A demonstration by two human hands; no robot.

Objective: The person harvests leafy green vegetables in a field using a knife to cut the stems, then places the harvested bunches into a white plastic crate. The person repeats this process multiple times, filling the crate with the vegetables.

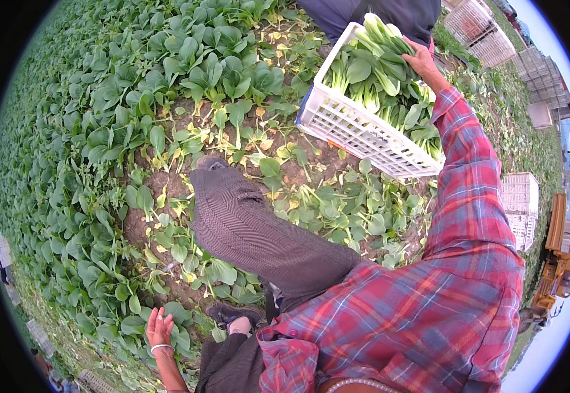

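My right hand reaches far forward to a white plastic crate. Its fingers are closed on the pale stems of bok choy at the top of the pile. More bok choy fills the crate, leaves and stems lying in mixed directions. Low on the left, my left hand hangs over the leafy row with its fingers apart and nothing in them. A pale bracelet circles that wrist. Growing bok choy plants are just beside this hand.
A person in dark clothing is right behind the crate. Cut leaves litter the soil around my bent leg. Dense green rows cover the left. On the right are stacked crates and a yellow machine.
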